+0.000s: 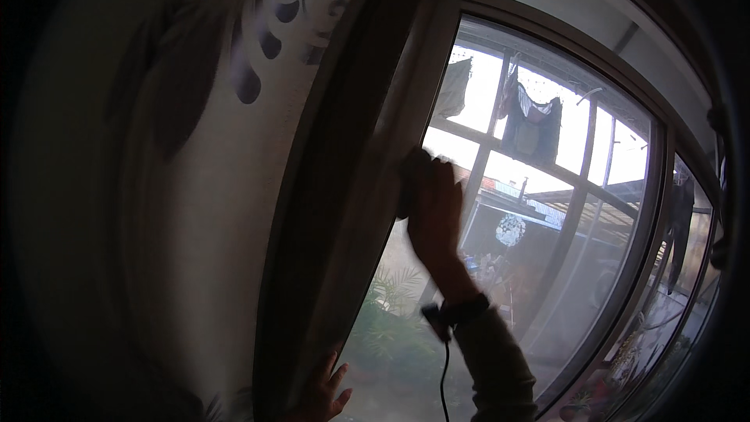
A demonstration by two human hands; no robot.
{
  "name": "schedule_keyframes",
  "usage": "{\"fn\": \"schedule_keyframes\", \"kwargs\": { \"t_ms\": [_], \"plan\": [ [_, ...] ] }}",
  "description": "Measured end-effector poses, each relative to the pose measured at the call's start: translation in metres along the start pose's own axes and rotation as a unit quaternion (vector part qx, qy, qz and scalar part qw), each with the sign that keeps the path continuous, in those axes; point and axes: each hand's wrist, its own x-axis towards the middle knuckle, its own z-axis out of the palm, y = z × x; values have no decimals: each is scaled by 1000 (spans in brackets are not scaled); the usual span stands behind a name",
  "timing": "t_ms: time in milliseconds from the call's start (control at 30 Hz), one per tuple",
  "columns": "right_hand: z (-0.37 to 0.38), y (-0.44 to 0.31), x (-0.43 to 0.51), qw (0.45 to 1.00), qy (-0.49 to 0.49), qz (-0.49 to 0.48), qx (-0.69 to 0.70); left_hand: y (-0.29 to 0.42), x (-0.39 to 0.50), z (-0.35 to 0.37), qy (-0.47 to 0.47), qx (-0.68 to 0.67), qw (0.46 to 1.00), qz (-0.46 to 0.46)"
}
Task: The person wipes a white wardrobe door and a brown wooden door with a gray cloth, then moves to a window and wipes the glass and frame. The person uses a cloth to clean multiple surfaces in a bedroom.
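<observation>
My right hand (436, 205) is raised to the left upright of a window frame (366, 193). It grips a dark, cloth-like thing (412, 179) against that upright; blur and shadow hide its exact kind. On the wrist is a dark band (466, 308) with a small device and a hanging black cable (445, 372). Low down, my left hand (325, 390) rests by the same upright, fingers spread, nothing visible in it. The glass pane (545, 281) lies just right of both hands.
Left of the frame is a pale surface (222, 234) with dark leaf and scroll patterns. Further panes (662, 316) curve away at right. Beyond the glass, garments (533, 123) hang by a metal-framed structure, with green plants (387, 316) below.
</observation>
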Motion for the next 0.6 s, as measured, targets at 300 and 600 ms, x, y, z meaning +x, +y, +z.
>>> {"fn": "schedule_keyframes", "kwargs": {
  "t_ms": [300,600],
  "plan": [
    [-13,66,-27,964,94,-168,-184,12,5,-21,-13,16,1000,-20],
    [-145,114,77,914,365,-122,-126,5,34,36,49,5,999,3]
  ]
}}
